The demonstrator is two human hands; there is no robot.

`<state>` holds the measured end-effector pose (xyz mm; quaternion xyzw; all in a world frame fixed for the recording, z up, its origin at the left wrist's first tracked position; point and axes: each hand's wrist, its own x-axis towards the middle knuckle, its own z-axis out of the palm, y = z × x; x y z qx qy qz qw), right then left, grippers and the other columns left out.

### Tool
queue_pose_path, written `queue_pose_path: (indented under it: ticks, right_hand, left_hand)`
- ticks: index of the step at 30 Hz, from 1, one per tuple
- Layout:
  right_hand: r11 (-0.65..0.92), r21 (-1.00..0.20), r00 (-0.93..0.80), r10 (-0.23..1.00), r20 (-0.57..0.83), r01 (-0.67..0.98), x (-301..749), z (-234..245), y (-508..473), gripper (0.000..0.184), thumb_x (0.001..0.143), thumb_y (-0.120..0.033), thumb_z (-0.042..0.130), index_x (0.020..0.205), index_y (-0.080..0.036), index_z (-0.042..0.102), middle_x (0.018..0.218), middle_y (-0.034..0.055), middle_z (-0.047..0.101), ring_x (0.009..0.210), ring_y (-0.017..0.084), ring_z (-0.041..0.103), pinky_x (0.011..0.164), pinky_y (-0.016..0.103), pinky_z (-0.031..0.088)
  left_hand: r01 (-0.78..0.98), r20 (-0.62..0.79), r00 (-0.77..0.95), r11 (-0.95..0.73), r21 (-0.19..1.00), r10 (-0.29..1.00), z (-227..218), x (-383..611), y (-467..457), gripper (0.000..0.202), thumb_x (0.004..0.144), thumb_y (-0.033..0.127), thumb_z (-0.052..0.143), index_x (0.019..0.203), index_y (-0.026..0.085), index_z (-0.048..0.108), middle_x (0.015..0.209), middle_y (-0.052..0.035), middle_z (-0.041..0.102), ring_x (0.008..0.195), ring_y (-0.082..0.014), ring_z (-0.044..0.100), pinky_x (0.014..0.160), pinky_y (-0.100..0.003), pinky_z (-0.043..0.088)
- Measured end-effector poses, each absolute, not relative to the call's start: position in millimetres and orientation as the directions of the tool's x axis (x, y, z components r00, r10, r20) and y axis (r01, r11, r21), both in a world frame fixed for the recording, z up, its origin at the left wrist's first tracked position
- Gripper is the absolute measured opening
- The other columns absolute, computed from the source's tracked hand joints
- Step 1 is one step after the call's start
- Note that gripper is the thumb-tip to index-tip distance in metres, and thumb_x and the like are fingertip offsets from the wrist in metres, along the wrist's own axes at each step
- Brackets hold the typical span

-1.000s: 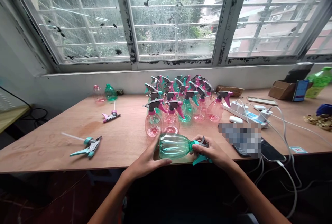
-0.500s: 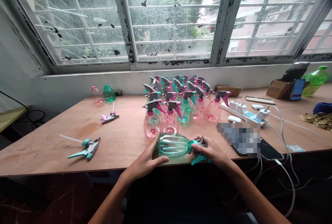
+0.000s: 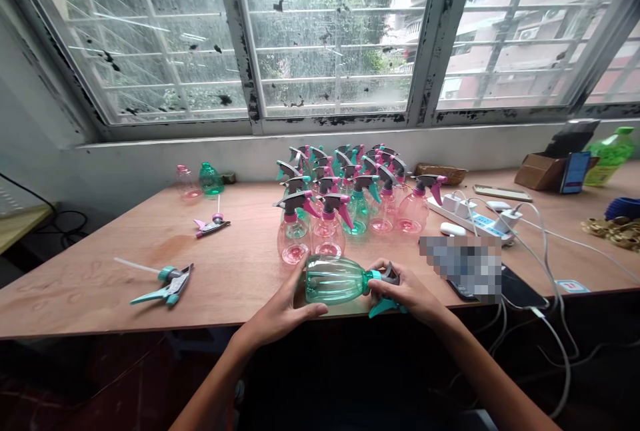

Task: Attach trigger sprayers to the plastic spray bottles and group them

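Observation:
A clear green spray bottle (image 3: 336, 280) lies sideways between my hands at the table's front edge, its spray head pointing right. My left hand (image 3: 293, 301) is closed around its base end. At the neck, my right hand (image 3: 405, 291) grips the grey and teal spray head (image 3: 384, 308), fingers wrapped about the collar. Just behind stand several pink and green spray bottles (image 3: 327, 234) with heads fitted, grouped closely. To the left lie a teal and grey spray head (image 3: 173, 284) with its tube and a pink and grey spray head (image 3: 214, 226).
A pink bottle (image 3: 187, 183) and a green bottle (image 3: 211, 179), both without heads, stand at the back left. On the right are a power strip (image 3: 480, 223) with cables, a black phone (image 3: 523, 288), a cardboard box (image 3: 537, 171) and a green jug (image 3: 610, 158). A window (image 3: 330, 38) rises behind.

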<state>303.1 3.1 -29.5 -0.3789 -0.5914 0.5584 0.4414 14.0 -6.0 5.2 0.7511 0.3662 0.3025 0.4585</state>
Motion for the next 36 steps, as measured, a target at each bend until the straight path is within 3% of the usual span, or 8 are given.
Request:
queue_pose_path:
  ticks: [9,12,15,18,22,26,32,36]
  right_hand:
    - [0.096,-0.993,-0.303,0.947,0.110,-0.061,301.7,-27.0,2.2,0.042,0.081,-0.050,0.080,0.097,-0.018,0.058,0.069,0.0015,0.074,0.063,0.018,0.067,0.061,0.026,0.048]
    - [0.084,-0.995,-0.308,0.946,0.097,-0.057,302.0,-29.2,3.4,0.043,0.079,-0.048,0.081,0.097,-0.018,0.058,0.067,0.0012,0.074,0.062,0.018,0.067,0.062,0.026,0.049]
    - [0.079,-0.996,-0.301,0.949,0.090,-0.046,302.2,-30.3,3.3,0.044,0.078,-0.048,0.082,0.097,-0.017,0.058,0.066,0.0012,0.074,0.062,0.018,0.067,0.062,0.027,0.048]
    - [0.082,-0.996,-0.288,0.953,0.091,-0.044,302.0,-29.1,2.0,0.044,0.079,-0.049,0.081,0.098,-0.018,0.058,0.066,0.0015,0.074,0.062,0.018,0.066,0.061,0.027,0.048]
    - [0.093,-0.993,-0.285,0.952,0.108,-0.066,301.1,-25.5,0.9,0.042,0.080,-0.049,0.080,0.099,-0.018,0.059,0.069,0.0013,0.075,0.064,0.018,0.067,0.062,0.027,0.049]
    - [0.091,-0.994,-0.294,0.950,0.106,-0.064,301.1,-24.6,1.1,0.042,0.081,-0.049,0.080,0.099,-0.018,0.059,0.070,0.0014,0.074,0.065,0.018,0.068,0.062,0.027,0.049]
    - [0.101,-0.995,-0.325,0.940,0.104,-0.028,303.4,-26.9,1.8,0.041,0.082,-0.048,0.079,0.101,-0.017,0.060,0.068,0.0014,0.074,0.064,0.018,0.067,0.061,0.027,0.047]
    - [0.106,-0.993,-0.323,0.939,0.116,-0.049,303.5,-26.4,2.2,0.042,0.083,-0.049,0.078,0.102,-0.017,0.060,0.068,0.0016,0.074,0.064,0.018,0.067,0.062,0.027,0.047]
  left_hand:
    - [0.218,0.266,0.554,-0.446,0.868,0.789,-4.2,16.9,-3.6,0.096,0.095,0.029,0.066,0.162,0.031,-0.002,0.171,-0.0099,0.009,0.153,-0.0328,0.024,0.124,-0.046,0.026]
    - [0.250,0.206,0.544,-0.392,0.886,0.814,-2.2,16.8,-4.3,0.105,0.092,0.031,0.070,0.162,0.026,-0.007,0.169,-0.0133,0.018,0.153,-0.0324,0.026,0.125,-0.046,0.024]
    - [0.283,0.153,0.530,-0.344,0.895,0.834,1.0,15.9,-4.7,0.102,0.090,0.034,0.072,0.163,0.023,0.001,0.170,-0.0125,0.015,0.155,-0.0338,0.015,0.126,-0.047,0.019]
    - [0.265,0.167,0.535,-0.353,0.897,0.828,1.9,16.1,-4.3,0.099,0.090,0.033,0.073,0.163,0.026,0.006,0.170,-0.0103,0.015,0.155,-0.0334,0.016,0.126,-0.046,0.021]
    - [0.200,0.210,0.551,-0.372,0.906,0.808,0.2,18.3,-4.3,0.102,0.091,0.028,0.071,0.162,0.033,-0.002,0.169,-0.0085,0.020,0.154,-0.0313,0.022,0.124,-0.045,0.029]
    - [0.177,0.201,0.553,-0.350,0.920,0.809,-0.6,18.2,-5.0,0.104,0.092,0.028,0.069,0.161,0.032,-0.010,0.167,-0.0100,0.025,0.154,-0.0313,0.021,0.123,-0.046,0.031]
    - [0.260,0.159,0.543,-0.344,0.902,0.825,1.0,13.5,-4.6,0.102,0.091,0.034,0.071,0.162,0.027,-0.002,0.170,-0.0107,0.015,0.155,-0.0313,0.017,0.127,-0.046,0.018]
    - [0.203,0.203,0.573,-0.378,0.904,0.794,-1.1,13.9,-5.2,0.102,0.093,0.029,0.069,0.161,0.034,-0.006,0.170,-0.0084,0.015,0.154,-0.0327,0.020,0.125,-0.047,0.025]
